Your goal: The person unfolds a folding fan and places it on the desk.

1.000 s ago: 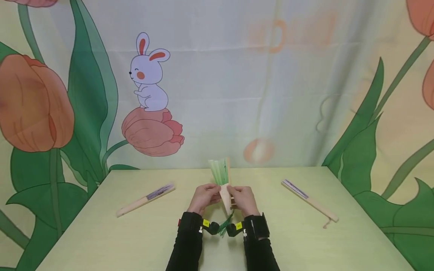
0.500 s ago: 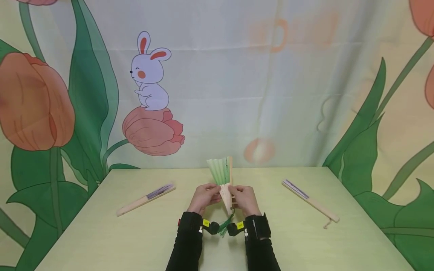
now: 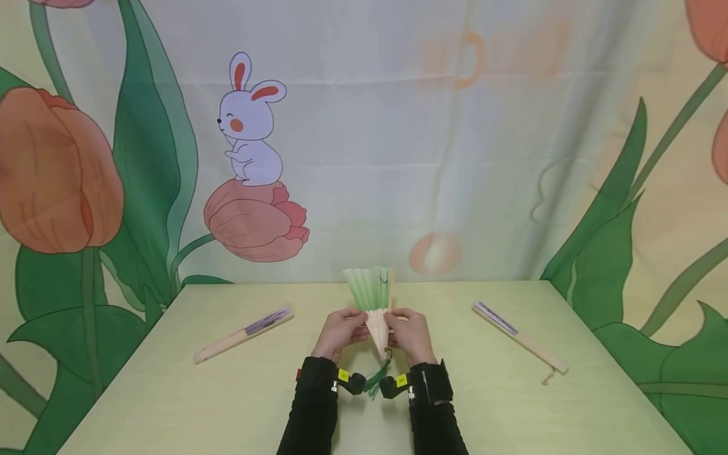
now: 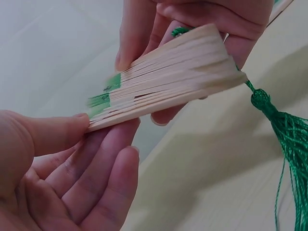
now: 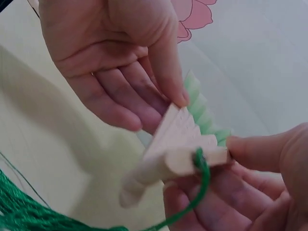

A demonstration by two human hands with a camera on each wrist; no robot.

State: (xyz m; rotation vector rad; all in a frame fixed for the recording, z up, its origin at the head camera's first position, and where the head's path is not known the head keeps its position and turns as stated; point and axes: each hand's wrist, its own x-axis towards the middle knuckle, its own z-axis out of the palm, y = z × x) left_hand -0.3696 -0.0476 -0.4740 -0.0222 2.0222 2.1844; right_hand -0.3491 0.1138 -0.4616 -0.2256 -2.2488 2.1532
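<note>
A green folding fan (image 3: 368, 289) with pale wooden ribs is partly spread between both hands, above the table's middle. My left hand (image 3: 341, 332) pinches its left edge, thumb on top and fingers beneath. On the opposite edge, my right hand (image 3: 411, 335) pinches the outer rib the same way. From the pivot end hangs a green tassel (image 4: 284, 130), between the two wrists in the head view. The ribs (image 5: 180, 125) are fanned out and stepped in the right wrist view, where the pivot end is blurred.
A closed folding fan (image 3: 244, 335) with a purple pattern lies on the table (image 3: 170, 404) at the left. Another closed fan (image 3: 519, 336) with a small cord lies at the right. A printed curtain (image 3: 364, 139) hangs behind the table's far edge.
The green fan has spread wider: its left edge has moved slightly left and its right edge right, with more pleats showing. Both hands keep their grip. The closed fans have stayed put.
</note>
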